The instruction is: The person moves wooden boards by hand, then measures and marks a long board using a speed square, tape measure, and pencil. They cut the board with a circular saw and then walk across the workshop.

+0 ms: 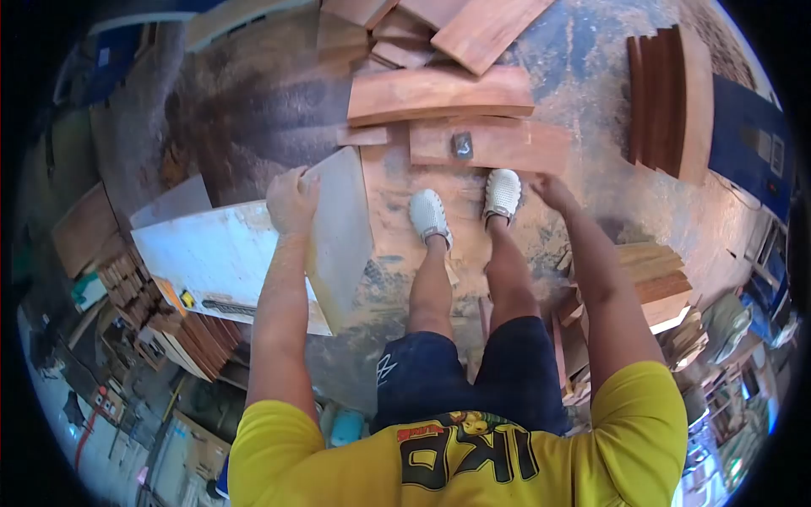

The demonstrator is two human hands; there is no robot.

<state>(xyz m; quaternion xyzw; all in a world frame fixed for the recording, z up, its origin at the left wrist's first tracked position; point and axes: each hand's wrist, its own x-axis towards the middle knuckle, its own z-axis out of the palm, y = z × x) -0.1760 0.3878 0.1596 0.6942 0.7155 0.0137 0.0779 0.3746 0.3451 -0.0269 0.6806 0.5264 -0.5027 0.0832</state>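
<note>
My left hand [293, 200] is closed, fingers curled, over the edge of a white-topped bench [215, 258] with a grey side panel [340, 228]. Whether anything is inside the curled fingers is hidden. My right hand [552, 193] hangs low with loosely bent fingers apart, beside my right shoe, and shows nothing in it. Closest to it is the right end of a reddish wooden board [524, 147] on the floor. On that board sits a small dark block [462, 145]. A second, slightly curved board [439, 93] lies just beyond it.
More loose boards [494, 34] are piled at the top. Curved wooden pieces [667, 101] stand stacked at the right, beside a dark blue panel [750, 139]. Cut timber [650, 283] lies by my right arm. A wood stack [198, 342] sits below the bench.
</note>
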